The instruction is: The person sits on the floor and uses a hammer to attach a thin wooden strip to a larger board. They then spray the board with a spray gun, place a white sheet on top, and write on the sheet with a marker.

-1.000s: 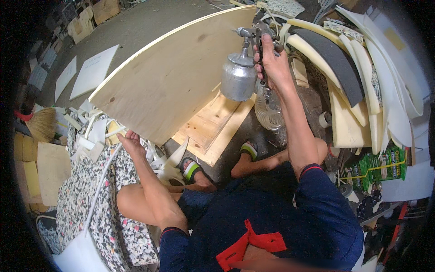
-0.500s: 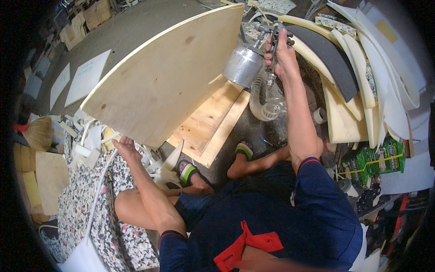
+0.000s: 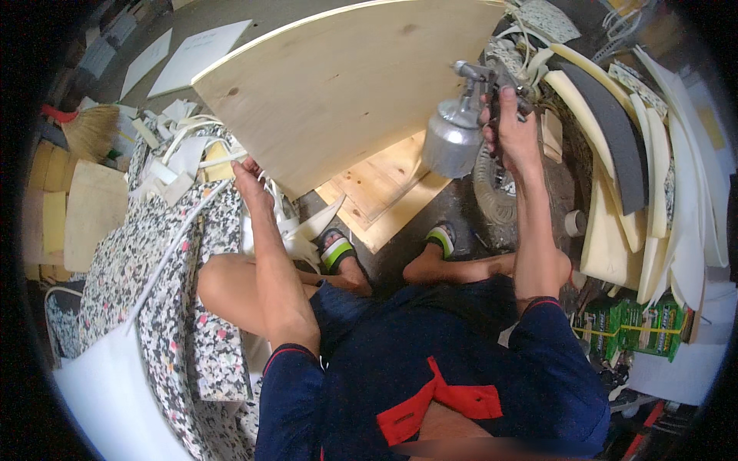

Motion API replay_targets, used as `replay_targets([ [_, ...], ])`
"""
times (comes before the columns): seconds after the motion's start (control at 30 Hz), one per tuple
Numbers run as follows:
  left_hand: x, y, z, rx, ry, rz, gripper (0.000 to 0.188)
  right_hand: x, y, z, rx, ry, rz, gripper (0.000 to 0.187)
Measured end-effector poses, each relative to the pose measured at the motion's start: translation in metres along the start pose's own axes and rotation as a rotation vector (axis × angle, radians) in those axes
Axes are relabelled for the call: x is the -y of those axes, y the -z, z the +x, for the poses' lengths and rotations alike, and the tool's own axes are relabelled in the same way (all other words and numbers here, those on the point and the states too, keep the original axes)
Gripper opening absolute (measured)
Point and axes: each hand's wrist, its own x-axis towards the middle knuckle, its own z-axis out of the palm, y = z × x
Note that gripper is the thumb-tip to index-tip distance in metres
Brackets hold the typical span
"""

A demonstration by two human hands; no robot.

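My right hand (image 3: 513, 132) is wrapped round the handle of a metal spray gun (image 3: 453, 138), whose silver cup hangs below its nozzle. The nozzle points left toward the face of a large curved plywood panel (image 3: 346, 84). My left hand (image 3: 252, 183) is closed on the panel's lower left edge; its fingertips are partly hidden there. The panel stands tilted above a pale wooden board (image 3: 377, 192) on the floor. A clear coiled air hose (image 3: 492, 192) hangs below the gun beside the board.
Speckled foam blocks (image 3: 154, 284) and white offcuts (image 3: 181, 161) are piled at my left, near a broom (image 3: 92, 131). Curved cream and grey foam pieces (image 3: 607, 131) lean at the right. Green packets (image 3: 634, 326) lie below them. My sandalled feet are close to the board.
The view has shifted, so most things appear further right or lower. The spray gun has turned more upright and sits before the panel's right part. Both hands keep their hold.
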Motion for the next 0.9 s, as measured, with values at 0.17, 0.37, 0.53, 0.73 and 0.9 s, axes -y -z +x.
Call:
replay_targets([
  [0.17,-0.005,-0.001,-0.004,0.061,0.01,-0.021,0.071,0.016,-0.044,-0.034,0.217,0.008,0.145,0.064],
  [0.37,-0.001,0.003,-0.005,0.124,-0.023,-0.063,0.073,0.037,-0.092,-0.067,0.377,0.003,0.252,0.068],
  [0.53,-0.004,0.003,-0.005,0.155,-0.038,-0.112,0.077,0.048,-0.126,-0.085,0.465,-0.024,0.348,0.072],
  [0.73,-0.013,0.0,-0.012,0.147,-0.018,-0.149,0.087,0.056,-0.15,-0.097,0.491,-0.107,0.478,0.076],
  [0.9,-0.021,-0.001,-0.016,0.154,0.0,-0.18,0.09,0.045,-0.162,-0.101,0.48,-0.285,0.448,0.075],
])
